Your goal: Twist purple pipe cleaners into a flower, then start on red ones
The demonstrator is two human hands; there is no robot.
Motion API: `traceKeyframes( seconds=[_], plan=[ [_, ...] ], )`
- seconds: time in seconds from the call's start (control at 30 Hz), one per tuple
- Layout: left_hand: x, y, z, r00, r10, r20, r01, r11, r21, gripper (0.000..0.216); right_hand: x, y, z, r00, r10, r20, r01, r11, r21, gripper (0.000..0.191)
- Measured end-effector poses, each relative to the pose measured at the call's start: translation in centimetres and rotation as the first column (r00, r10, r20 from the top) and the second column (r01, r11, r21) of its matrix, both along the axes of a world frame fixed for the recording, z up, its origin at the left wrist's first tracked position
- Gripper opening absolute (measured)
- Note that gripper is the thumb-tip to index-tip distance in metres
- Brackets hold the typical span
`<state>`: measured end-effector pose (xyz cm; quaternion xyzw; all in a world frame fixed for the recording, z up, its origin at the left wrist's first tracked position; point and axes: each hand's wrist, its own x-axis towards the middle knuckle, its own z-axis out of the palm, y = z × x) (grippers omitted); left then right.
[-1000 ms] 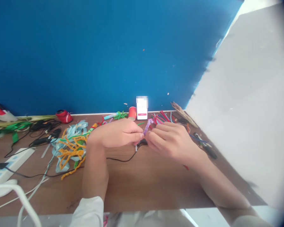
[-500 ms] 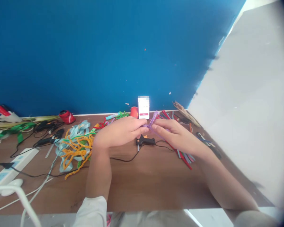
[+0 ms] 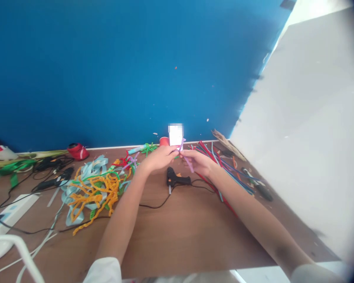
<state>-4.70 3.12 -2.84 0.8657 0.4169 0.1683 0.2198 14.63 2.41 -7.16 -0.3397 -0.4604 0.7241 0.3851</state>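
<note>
A purple pipe cleaner point(image 3: 189, 164) is held up in front of the phone, bent where my fingertips meet. My left hand point(image 3: 160, 158) pinches it from the left side, with the fingers pressed together. From the right, my right hand point(image 3: 198, 161) is closed on the same pipe cleaner with thumb and fingers. One end sticks up above the fingers, and another slants down below the right fingertips. Just beneath the hands lies a black glue gun point(image 3: 177, 179) on the table. My fingers partly hide the bend.
A lit phone point(image 3: 176, 134) leans beside a red cup point(image 3: 164, 141) near the blue wall. Red and blue pipe cleaners point(image 3: 216, 155) lie right. A tangle of orange pipe cleaners point(image 3: 100, 192) and light-blue ribbon point(image 3: 76, 214) sits left, near a power strip point(image 3: 17, 208) and cables.
My hands have moved farther out toward the wall and closer together. The purple pipe cleaner has turned, and a length now shows below my fingers. The camera view has shifted slightly.
</note>
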Motion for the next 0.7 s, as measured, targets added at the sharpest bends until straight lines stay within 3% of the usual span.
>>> traceKeyframes(
  seconds=[0.1,0.17,0.23,0.27,0.3,0.37,0.43,0.47,0.53,0.6,0.63,0.7],
  plan=[
    [1.0,-0.5,-2.5,0.99,0.117,0.075,-0.12,0.992,0.037,0.035,0.6,0.5,-1.0,0.999,-0.022,0.041,0.02,0.998,0.062,0.033],
    [1.4,-1.3,-3.8,0.974,0.134,0.184,-0.134,0.991,-0.009,0.035,1.1,0.3,-1.4,0.996,-0.018,0.089,0.006,0.99,0.139,0.031],
    [1.7,-2.1,-4.6,0.923,0.158,0.35,-0.098,0.978,-0.184,0.037,1.5,0.0,-1.4,0.979,-0.028,0.203,-0.042,0.942,0.333,0.027],
    [1.9,-2.4,-4.8,0.886,0.213,0.413,-0.084,0.947,-0.309,0.038,1.7,-0.3,-1.2,0.956,-0.06,0.287,-0.082,0.884,0.46,0.025],
    [2.0,-2.6,-4.8,0.851,0.281,0.443,-0.079,0.904,-0.42,0.038,1.9,-0.5,-0.9,0.917,-0.121,0.38,-0.141,0.793,0.593,0.023],
    [2.3,-2.9,-4.3,0.8,0.372,0.47,-0.055,0.827,-0.56,0.037,2.1,-1.1,-0.1,0.788,-0.334,0.517,-0.284,0.548,0.787,0.021],
    [2.6,-3.2,-3.4,0.747,0.455,0.484,-0.01,0.737,-0.676,0.033,2.2,-1.6,0.8,0.622,-0.587,0.518,-0.461,0.26,0.848,0.022],
    [2.7,-3.3,-2.9,0.714,0.494,0.497,0.029,0.687,-0.726,0.031,2.2,-1.9,1.2,0.56,-0.672,0.486,-0.537,0.152,0.83,0.023],
    [3.0,-3.6,-2.2,0.652,0.544,0.528,0.095,0.632,-0.769,0.029,2.2,-2.2,1.8,0.488,-0.77,0.411,-0.609,0.037,0.792,0.027],
    [3.0,-3.7,-1.8,0.618,0.531,0.58,0.105,0.676,-0.73,0.03,2.1,-2.3,2.1,0.486,-0.789,0.377,-0.58,0.031,0.814,0.028],
    [3.0,-3.7,-1.9,0.618,0.499,0.607,0.077,0.73,-0.679,0.031,2.1,-2.4,2.2,0.506,-0.778,0.373,-0.518,0.072,0.852,0.027],
    [2.7,-3.6,-2.1,0.66,0.404,0.633,-0.022,0.854,-0.52,0.034,1.9,-2.4,2.2,0.587,-0.718,0.376,-0.305,0.234,0.923,0.026]
  ],
)
